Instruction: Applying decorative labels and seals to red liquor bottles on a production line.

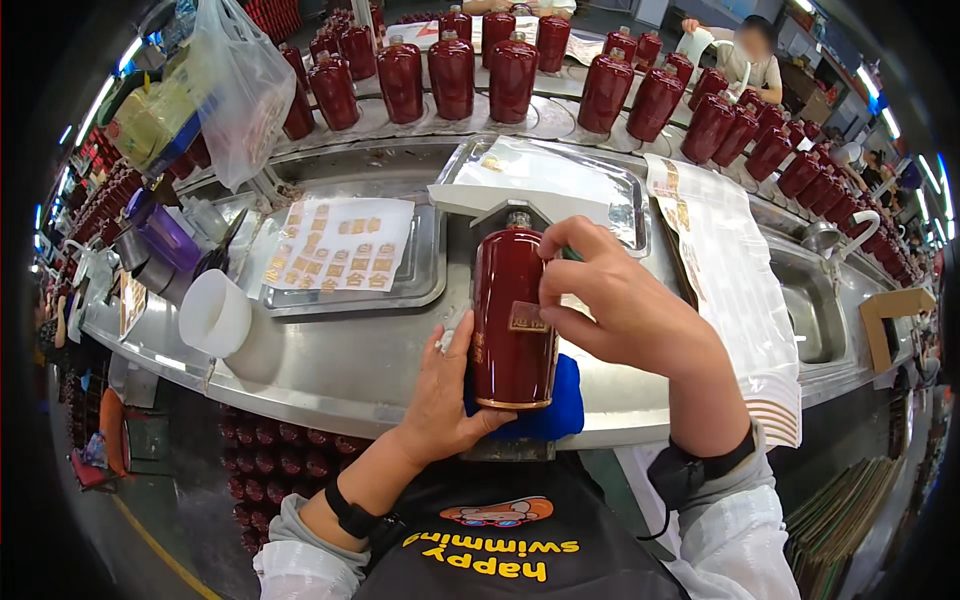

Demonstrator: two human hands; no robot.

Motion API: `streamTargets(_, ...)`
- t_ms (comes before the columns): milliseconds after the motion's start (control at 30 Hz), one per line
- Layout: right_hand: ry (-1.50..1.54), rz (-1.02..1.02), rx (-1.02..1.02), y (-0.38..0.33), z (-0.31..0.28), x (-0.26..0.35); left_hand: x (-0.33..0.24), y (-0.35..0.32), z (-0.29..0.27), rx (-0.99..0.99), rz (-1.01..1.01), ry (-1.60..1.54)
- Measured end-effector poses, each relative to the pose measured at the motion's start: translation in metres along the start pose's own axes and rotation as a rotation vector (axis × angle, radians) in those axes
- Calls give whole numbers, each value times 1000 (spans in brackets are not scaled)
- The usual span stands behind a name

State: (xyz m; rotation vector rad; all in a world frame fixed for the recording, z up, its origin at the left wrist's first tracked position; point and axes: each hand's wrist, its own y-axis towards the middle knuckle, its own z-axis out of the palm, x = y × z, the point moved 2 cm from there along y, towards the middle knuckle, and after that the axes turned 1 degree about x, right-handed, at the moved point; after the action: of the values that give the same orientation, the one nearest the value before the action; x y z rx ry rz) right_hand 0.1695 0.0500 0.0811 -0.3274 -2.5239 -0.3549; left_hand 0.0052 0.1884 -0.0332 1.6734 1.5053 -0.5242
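A glossy dark red bottle [505, 270] with a clear neck stands tilted in front of me on the near edge of the steel counter. My left hand [440, 390] grips its lower left side, thumb under the base; something white wraps one finger. At the bottle's right side is my right hand [610, 300], its fingers curled, with a small green thing [570, 254] partly showing among them. Its thumb and fingertips touch the edge of a small gold decal [527, 317] on the bottle's front. A blue cloth [567, 400] lies beneath and behind the bottle.
A steel tray [425, 270] at left carries a sheet of gold decals [345, 245]. Left of it stands a white tub [215, 315]. Another tray [635, 215] and long white sheets [725, 270] lie right. A sink [815, 310] is farther right. Red bottles [450, 75] line the back; a person [750, 65] sits beyond.
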Motion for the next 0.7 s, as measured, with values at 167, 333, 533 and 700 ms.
streamTargets(167, -54, 89, -46, 14, 17, -1, 20, 11, -6, -183, -170, -654)
streamTargets(333, -24, 118, -100, 14, 29, -8, 24, 55, -6, -219, -360, -709)
streamTargets(533, 277, 351, -311, -5, 44, -22, 20, 62, -5, -226, -447, -1070)
streamTargets(700, 265, 392, -423, -13, 63, -27, 20, 67, -2, -217, -460, -1059)
